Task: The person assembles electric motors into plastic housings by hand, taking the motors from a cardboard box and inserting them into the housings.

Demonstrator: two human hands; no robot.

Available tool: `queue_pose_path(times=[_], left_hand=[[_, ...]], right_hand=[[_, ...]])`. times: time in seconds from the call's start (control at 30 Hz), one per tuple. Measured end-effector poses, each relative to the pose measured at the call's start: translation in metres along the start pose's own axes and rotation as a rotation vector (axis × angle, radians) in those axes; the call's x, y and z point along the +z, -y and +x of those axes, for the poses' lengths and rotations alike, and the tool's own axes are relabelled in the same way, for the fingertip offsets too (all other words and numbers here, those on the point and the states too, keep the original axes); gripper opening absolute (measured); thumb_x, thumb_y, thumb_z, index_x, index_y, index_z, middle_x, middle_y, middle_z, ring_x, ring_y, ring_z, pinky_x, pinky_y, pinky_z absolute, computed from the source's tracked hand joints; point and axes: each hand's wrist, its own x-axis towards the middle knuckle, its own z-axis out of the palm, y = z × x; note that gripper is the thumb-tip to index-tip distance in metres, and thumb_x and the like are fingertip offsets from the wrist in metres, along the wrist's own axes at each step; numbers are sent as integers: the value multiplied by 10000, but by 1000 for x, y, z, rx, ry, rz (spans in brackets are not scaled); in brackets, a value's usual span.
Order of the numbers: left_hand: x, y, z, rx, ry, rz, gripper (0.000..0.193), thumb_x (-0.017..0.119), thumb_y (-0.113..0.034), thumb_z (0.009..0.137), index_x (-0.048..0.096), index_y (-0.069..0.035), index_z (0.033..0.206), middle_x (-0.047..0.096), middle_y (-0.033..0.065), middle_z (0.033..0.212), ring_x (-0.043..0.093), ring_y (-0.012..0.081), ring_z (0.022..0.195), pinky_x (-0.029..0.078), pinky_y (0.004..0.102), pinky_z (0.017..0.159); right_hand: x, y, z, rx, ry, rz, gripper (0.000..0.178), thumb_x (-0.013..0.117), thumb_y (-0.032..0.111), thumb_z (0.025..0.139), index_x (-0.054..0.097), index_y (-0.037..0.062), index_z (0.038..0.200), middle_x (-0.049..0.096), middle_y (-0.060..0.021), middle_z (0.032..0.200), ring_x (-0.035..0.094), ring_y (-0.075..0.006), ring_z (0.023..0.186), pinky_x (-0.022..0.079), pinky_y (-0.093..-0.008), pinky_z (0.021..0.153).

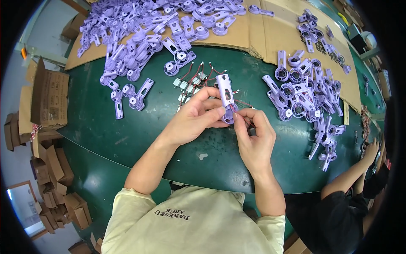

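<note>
A purple plastic housing (225,84), a long slotted handle with a round ring at its lower end, stands out in front of me above the table. My left hand (190,118) is closed around its left side, thumb near the ring. At the ring, my right hand (258,137) pinches a thin red wire (233,108) between thumb and forefinger; where the wire ends is hidden. Just behind my hands lies a loose group of small silver-grey battery-like blocks (181,84) with red leads and white plugs.
A large heap of purple housings (127,25) covers cardboard (237,36) at the back left. Another pile of housings (300,91), several with round dark inserts, lies right on the green table (139,135). Cardboard boxes (48,93) stand left. At right, another person's arm (351,175) reaches over the table.
</note>
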Motion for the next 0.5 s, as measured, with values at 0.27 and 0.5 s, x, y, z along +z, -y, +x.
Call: queue_pose_path(times=[0.27,0.5], left_hand=[[-3,7,0,-3,57,118,296,524,-62,981,434,-63,1263,595,132,1194,604,218,1110,532,398,955],[1,9,-1,-38,62,36,258,518,-57,978,453,-66,1228,597,126,1192,603,219,1114,532,402,952]], right_hand=[[0,-3,-1,-47,-13,-22,80,711,22,839,645,15,885,536,-57,706,482,-127,552,401,-273,504],[1,-3,-3,-43,-37,-21,79,701,15,844,623,12,857,541,-54,712,483,-120,555,400,-273,503]])
